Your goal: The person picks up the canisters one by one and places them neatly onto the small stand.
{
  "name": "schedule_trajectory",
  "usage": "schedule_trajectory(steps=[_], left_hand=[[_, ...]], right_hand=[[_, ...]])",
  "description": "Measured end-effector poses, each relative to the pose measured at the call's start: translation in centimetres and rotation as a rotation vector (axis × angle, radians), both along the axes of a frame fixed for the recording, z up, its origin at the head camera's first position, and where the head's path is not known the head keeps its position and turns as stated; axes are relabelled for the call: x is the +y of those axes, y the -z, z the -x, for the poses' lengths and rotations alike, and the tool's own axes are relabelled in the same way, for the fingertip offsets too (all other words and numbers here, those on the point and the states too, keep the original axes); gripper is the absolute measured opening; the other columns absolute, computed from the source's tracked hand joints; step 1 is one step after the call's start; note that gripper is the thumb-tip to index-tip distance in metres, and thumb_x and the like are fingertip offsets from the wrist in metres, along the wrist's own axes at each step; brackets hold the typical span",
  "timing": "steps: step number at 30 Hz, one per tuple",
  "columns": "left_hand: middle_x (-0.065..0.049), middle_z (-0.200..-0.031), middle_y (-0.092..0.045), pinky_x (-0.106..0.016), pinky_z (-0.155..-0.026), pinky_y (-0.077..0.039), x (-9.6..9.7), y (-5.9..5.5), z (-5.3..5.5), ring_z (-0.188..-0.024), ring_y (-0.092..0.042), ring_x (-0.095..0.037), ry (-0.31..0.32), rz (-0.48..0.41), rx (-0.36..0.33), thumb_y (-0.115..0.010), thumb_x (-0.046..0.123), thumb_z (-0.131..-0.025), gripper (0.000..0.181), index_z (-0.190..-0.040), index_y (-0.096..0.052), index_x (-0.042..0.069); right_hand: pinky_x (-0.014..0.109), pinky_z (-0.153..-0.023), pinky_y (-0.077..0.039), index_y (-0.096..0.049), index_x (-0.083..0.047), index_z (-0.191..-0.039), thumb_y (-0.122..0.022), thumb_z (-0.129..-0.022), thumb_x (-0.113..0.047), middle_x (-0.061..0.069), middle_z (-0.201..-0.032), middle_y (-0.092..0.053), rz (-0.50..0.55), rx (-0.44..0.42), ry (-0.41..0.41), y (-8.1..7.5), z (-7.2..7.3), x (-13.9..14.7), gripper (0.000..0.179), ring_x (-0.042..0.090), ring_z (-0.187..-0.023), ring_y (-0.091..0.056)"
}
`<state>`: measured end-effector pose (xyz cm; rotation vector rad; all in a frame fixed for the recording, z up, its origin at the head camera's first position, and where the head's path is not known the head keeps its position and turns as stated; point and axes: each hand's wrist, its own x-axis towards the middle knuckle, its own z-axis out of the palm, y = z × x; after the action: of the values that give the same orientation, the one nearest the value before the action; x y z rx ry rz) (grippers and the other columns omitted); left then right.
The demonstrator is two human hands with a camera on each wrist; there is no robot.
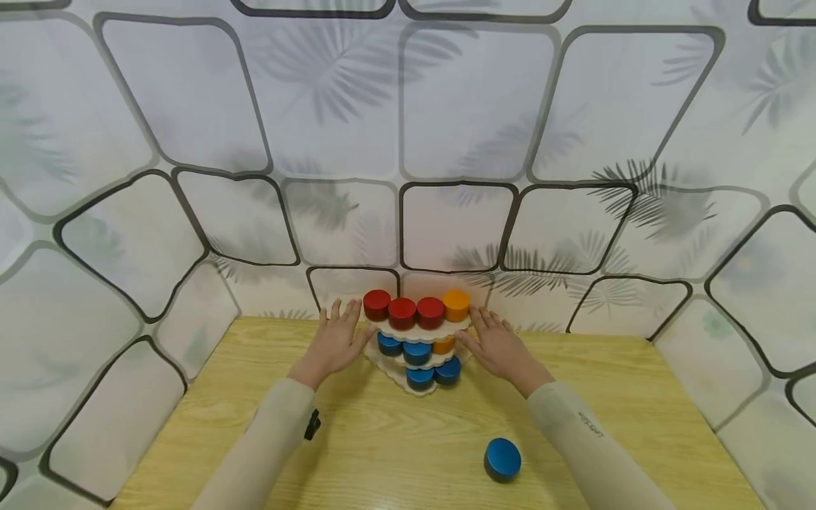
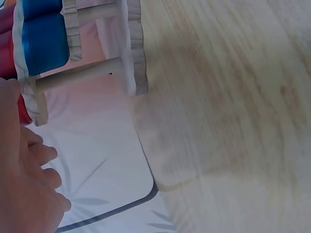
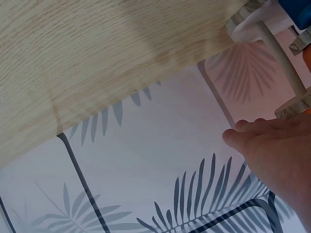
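A white tiered stand with scalloped wooden edges stands against the back wall. Its top tier bears three red round tins and an orange tin; blue tins and another orange tin sit on lower tiers. My left hand lies at the stand's left side, fingers spread and fairly straight, thumb by the top tier's edge. At the right side is my right hand, fingers extended beside the orange tin. Whether either hand presses the stand is hard to tell. Wooden posts join the tiers in the left wrist view.
A single blue tin stands on the wooden table near the front, right of centre. Patterned fabric walls close in the table at the back and both sides. A small black object shows at the left sleeve.
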<state>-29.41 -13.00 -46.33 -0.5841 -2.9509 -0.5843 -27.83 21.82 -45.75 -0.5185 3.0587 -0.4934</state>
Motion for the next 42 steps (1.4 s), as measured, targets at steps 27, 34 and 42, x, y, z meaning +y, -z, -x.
schedule_trajectory(steps=[27,34,42], left_hand=[[-0.029,-0.167,-0.035,-0.073,-0.126,-0.015,0.8,-1.0,0.3,-0.157,-0.020,-0.056,-0.044,0.077,-0.032,-0.035,0.056,-0.112,0.076,-0.161,-0.036,-0.003],[-0.030,-0.166,-0.035,-0.073,-0.126,-0.016,0.9,-1.1,0.3,-0.157,-0.021,-0.056,-0.043,0.091,-0.040,-0.035,0.055,-0.112,0.076,-0.161,-0.036,-0.004],[-0.030,-0.166,-0.035,-0.073,-0.126,-0.016,0.9,-1.2,0.4,-0.156,-0.021,-0.056,-0.040,0.085,-0.055,-0.036,0.054,-0.113,0.075,-0.161,-0.036,-0.004]], right_hand=[[0.063,-0.106,-0.052,-0.062,-0.012,-0.148,-0.067,-0.103,-0.047,0.017,-0.147,-0.064,0.384,-0.018,0.022,0.2,-6.4,2.2,0.058,0.042,-0.132,-0.063],[0.058,-0.104,-0.056,-0.070,-0.015,-0.138,-0.072,-0.099,-0.049,0.011,-0.139,-0.071,0.497,-0.192,-0.012,1.0,-10.0,3.7,0.052,0.040,-0.132,-0.064],[0.039,-0.094,-0.063,-0.071,-0.006,-0.133,-0.077,-0.098,-0.035,0.018,-0.136,-0.070,0.587,-0.404,-0.014,2.5,-12.4,5.2,0.046,0.045,-0.126,-0.067]])
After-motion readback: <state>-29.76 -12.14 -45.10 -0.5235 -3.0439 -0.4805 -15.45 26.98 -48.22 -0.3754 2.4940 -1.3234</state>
